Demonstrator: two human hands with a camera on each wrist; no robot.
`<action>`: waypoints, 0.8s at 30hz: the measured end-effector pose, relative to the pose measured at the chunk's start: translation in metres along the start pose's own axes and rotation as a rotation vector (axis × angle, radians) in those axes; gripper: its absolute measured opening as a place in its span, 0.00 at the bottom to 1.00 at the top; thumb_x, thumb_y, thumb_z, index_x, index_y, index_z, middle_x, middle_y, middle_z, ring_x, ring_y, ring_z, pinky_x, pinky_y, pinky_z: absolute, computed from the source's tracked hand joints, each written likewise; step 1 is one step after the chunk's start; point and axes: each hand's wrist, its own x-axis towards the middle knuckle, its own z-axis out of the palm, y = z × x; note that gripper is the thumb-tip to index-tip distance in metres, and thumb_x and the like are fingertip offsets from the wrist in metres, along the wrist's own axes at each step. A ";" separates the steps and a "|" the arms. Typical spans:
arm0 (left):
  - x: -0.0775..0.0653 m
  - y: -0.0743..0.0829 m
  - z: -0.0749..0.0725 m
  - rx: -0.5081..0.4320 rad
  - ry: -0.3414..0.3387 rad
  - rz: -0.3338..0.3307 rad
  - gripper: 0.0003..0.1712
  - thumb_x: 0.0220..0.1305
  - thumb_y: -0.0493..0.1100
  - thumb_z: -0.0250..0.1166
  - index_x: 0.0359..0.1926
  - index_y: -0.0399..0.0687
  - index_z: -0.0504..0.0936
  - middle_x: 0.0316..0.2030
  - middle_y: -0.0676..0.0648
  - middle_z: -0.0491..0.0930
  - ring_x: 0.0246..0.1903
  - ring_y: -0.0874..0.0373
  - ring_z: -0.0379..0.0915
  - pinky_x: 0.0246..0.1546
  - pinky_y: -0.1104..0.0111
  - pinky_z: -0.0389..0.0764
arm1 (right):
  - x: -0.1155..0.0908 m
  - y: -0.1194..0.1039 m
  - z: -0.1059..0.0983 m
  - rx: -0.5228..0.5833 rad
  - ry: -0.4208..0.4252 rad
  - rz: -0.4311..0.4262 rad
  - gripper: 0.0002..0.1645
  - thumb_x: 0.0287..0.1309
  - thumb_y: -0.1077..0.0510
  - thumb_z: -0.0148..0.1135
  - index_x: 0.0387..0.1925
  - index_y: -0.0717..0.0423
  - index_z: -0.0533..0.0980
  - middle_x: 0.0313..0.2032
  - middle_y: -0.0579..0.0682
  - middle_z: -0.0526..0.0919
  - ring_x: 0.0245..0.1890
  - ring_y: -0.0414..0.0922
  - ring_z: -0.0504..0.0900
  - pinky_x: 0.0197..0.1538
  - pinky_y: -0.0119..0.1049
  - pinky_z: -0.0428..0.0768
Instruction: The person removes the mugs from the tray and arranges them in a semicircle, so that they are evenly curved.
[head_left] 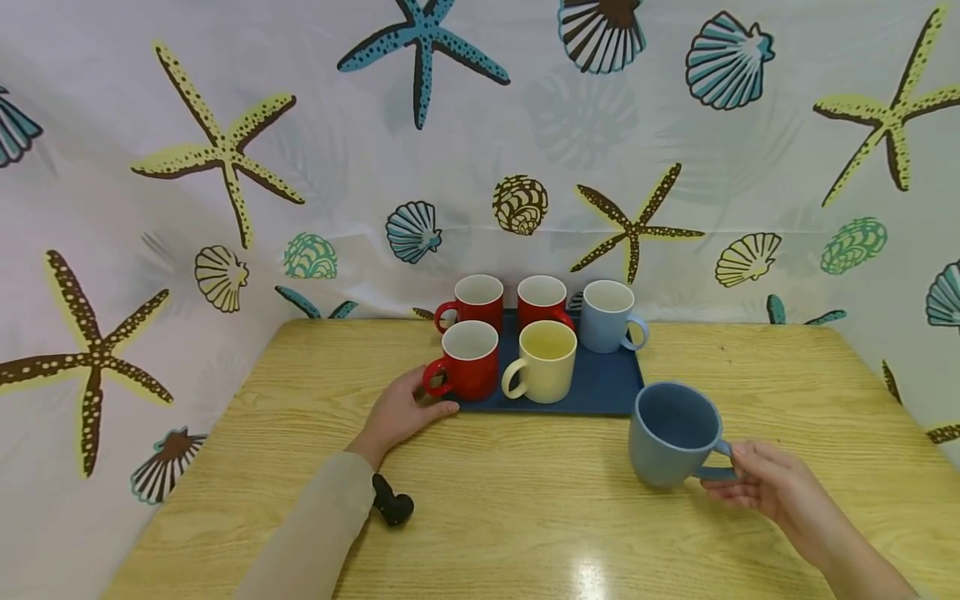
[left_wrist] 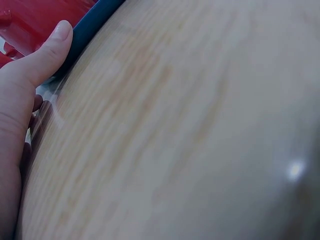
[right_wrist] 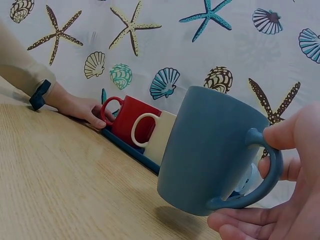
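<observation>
While the right hand (head_left: 772, 483) pinches the big blue mug (head_left: 660, 454) by its handle (head_left: 716, 473), the long tray (head_left: 603, 393) lies ahead and left, closer to the spread left hand (head_left: 397, 412).

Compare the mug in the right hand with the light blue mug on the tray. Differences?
Color: the held mug is a darker grey-blue; the light blue mug is paler.
Interior: the held mug is blue inside; the light blue mug is white inside.
Place: the held mug is off the tray, the right hand gripping its handle; the light blue mug stands on the tray, untouched.
Shared: one handle each, rightward in the head view.
</observation>
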 end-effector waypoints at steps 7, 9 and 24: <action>0.001 -0.001 0.000 0.018 0.010 -0.006 0.30 0.47 0.63 0.70 0.49 0.57 0.78 0.47 0.54 0.78 0.50 0.55 0.72 0.54 0.54 0.69 | -0.010 0.002 0.004 0.030 -0.045 0.034 0.19 0.73 0.55 0.37 0.39 0.50 0.77 0.40 0.55 0.83 0.43 0.49 0.82 0.47 0.41 0.78; 0.001 -0.001 -0.001 0.021 0.009 -0.013 0.29 0.46 0.63 0.70 0.48 0.57 0.78 0.46 0.53 0.78 0.49 0.55 0.72 0.54 0.54 0.69 | -0.012 0.003 0.005 0.029 -0.050 0.063 0.18 0.73 0.54 0.37 0.39 0.51 0.76 0.41 0.55 0.83 0.44 0.50 0.81 0.47 0.41 0.78; -0.002 0.000 0.002 0.026 0.009 -0.009 0.28 0.48 0.61 0.70 0.48 0.56 0.78 0.45 0.54 0.79 0.49 0.55 0.72 0.54 0.55 0.69 | -0.036 0.018 0.000 0.030 -0.120 0.154 0.21 0.74 0.53 0.31 0.31 0.54 0.70 0.43 0.52 0.81 0.45 0.48 0.81 0.48 0.42 0.77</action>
